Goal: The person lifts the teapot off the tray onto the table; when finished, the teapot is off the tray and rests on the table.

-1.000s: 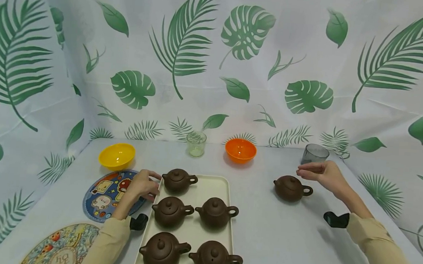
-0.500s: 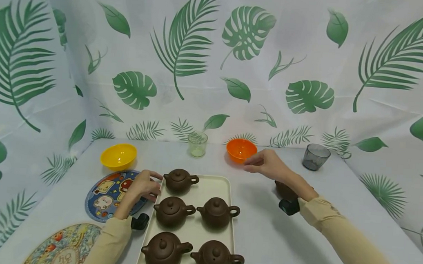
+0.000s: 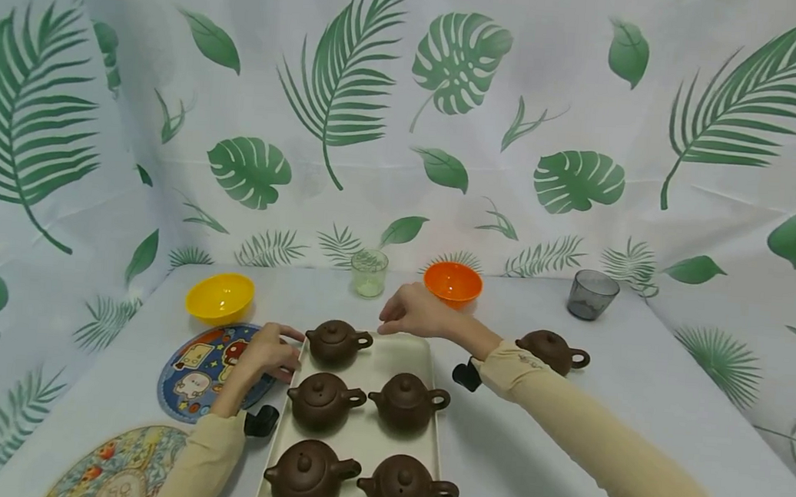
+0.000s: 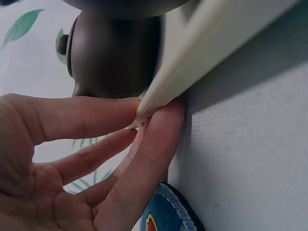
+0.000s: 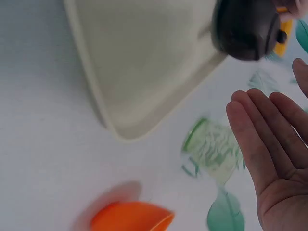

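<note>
A cream tray [image 3: 401, 353] carries several dark brown teapots, with one teapot [image 3: 334, 344] in its far left corner and another teapot [image 3: 408, 403] in the middle row on the right. My left hand [image 3: 267, 355] pinches the tray's left rim near that far corner; in the left wrist view the rim [image 4: 166, 82] lies between thumb and fingers. Over the tray's far edge hovers my right hand [image 3: 413, 311], to the right of the far-left teapot and touching nothing that I can see. Its fingers look nearly straight in the right wrist view. One more teapot [image 3: 549, 351] stands on the table at the right, partly behind my right sleeve.
Along the back stand a yellow bowl [image 3: 221, 298], a green glass [image 3: 369, 276], an orange bowl [image 3: 452, 285] and a grey glass [image 3: 592, 294]. Left of the tray lie a blue patterned round mat [image 3: 191, 380] and a floral round mat [image 3: 122, 464]. Leaf-printed cloth [image 3: 351, 122] walls the table.
My right hand has swept left from above the lone teapot, past the orange bowl, to the tray's far edge. My left hand stays on the tray's rim. The teapots have not moved.
</note>
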`<state>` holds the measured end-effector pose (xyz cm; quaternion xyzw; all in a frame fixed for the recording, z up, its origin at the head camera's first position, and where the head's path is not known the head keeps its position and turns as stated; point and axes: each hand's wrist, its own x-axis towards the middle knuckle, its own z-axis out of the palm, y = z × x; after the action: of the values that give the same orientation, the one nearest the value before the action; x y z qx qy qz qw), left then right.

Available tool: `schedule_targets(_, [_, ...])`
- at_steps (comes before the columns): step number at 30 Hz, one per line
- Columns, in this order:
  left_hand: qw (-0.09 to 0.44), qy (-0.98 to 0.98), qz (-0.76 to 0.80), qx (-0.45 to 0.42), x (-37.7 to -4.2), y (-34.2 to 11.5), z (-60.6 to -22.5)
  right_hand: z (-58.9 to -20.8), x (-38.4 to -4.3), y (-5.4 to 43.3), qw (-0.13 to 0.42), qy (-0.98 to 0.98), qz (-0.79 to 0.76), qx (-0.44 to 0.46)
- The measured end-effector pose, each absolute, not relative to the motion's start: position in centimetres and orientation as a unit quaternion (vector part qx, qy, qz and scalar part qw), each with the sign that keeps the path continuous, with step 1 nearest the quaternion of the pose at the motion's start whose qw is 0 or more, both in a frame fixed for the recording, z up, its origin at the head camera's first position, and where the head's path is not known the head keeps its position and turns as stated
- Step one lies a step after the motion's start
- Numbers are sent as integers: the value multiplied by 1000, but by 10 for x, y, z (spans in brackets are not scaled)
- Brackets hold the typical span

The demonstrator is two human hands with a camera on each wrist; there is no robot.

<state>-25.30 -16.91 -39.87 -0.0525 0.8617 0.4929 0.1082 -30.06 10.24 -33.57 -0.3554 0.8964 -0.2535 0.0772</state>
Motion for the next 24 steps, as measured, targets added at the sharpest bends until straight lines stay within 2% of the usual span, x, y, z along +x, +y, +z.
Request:
schedule_targets(7, [104, 861, 495, -51, -254, -169, -401, -340, -309, 75, 104, 901, -209, -365])
schedule_targets(14, [100, 861, 496, -55, -254, -172, -398, -342, -313, 58, 86, 902, -164, -391])
schedule_targets(24, [108, 859, 497, -55, -252, -169, -397, -353, -310, 50, 124, 904, -141, -383])
